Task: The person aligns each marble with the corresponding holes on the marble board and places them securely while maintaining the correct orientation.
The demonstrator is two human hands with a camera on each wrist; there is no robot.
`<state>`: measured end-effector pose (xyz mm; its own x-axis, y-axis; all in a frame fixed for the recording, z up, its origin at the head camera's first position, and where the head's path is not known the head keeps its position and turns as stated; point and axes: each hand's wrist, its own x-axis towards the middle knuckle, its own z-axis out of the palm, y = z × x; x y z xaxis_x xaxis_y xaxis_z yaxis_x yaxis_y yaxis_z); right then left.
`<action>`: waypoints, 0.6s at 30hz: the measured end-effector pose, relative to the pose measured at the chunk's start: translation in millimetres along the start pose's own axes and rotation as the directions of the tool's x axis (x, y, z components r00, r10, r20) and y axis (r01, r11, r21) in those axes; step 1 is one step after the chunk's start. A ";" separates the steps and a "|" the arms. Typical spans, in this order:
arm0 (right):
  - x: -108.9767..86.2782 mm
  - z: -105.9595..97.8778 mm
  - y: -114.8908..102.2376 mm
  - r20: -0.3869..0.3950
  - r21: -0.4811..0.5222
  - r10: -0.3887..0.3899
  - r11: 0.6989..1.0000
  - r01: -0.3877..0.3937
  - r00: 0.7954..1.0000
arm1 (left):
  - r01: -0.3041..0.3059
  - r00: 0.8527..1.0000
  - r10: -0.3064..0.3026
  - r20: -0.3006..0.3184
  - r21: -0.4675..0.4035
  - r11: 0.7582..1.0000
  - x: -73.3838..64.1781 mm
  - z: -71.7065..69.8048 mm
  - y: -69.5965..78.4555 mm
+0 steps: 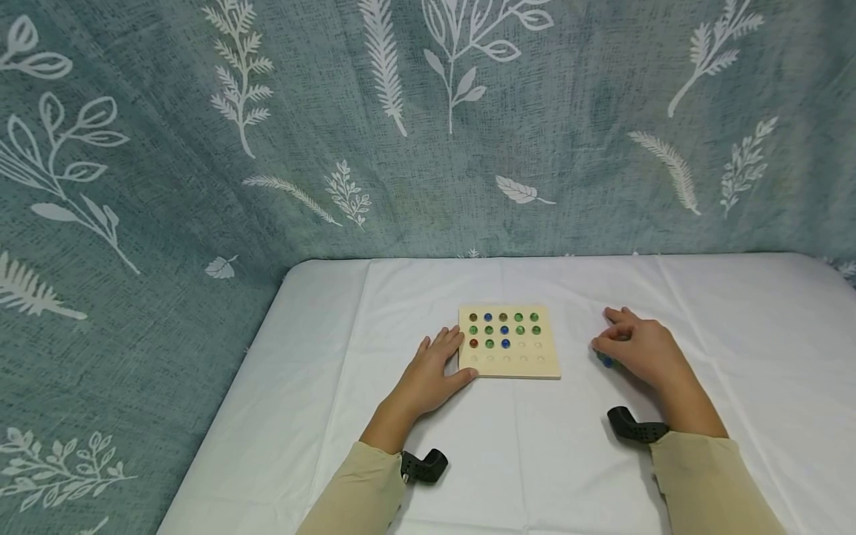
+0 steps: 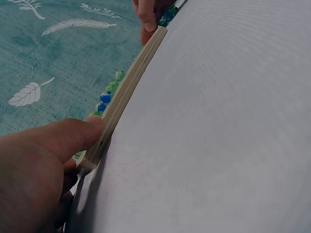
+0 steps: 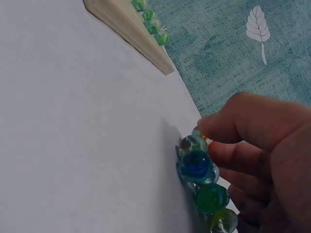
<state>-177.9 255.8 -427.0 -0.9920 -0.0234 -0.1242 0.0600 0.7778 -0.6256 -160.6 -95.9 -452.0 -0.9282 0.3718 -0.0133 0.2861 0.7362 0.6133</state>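
Observation:
A pale wooden board [image 1: 511, 368] with rows of round hollows lies on the table. Green, blue, brown and red marbles [image 1: 504, 330] sit in its two back rows and the left part of the third row; hollows in front are bare. My left hand [image 1: 428, 375] rests against the board's left side, thumb on the near left corner, fingers along the edge. To the right of the board, my right hand [image 1: 645, 349] pinches a marble with an orange fleck, mostly hidden, between thumb and index finger. Loose blue and green marbles [image 3: 212, 198] lie beside its fingers.
White cloth [image 1: 521, 453] covers the table. Behind it and to the left hangs a green-blue curtain [image 1: 435, 200] with white leaf prints. A black wrist camera [image 1: 424, 467] sits on the left wrist, and another wrist camera [image 1: 635, 427] on the right.

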 end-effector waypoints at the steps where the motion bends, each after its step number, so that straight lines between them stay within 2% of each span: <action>1: 0.6 0.8 -0.1 -0.005 -0.002 -0.003 1.000 0.003 1.000 | -0.002 1.000 0.002 -0.002 0.001 1.000 0.1 0.0 0.0; 5: 2.2 3.8 -3.4 -0.042 -0.011 -0.025 1.000 0.025 0.999 | -0.005 1.000 0.005 -0.005 0.003 1.000 0.4 0.1 -0.1; 14: -1.8 10.7 -22.6 -0.157 0.066 -0.078 0.994 0.090 0.984 | 0.008 1.000 -0.008 -0.003 0.010 1.000 1.1 0.2 0.1; 18: -3.5 16.1 -33.8 -0.177 0.088 -0.110 0.988 0.127 0.978 | 0.008 1.000 -0.008 0.000 0.008 1.000 0.8 0.1 0.4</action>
<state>-174.7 219.5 -417.7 -0.9965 0.0033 0.0838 -0.0567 0.7100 -0.7019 -161.2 -95.1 -451.8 -0.9306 0.3657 -0.0182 0.2804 0.7439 0.6066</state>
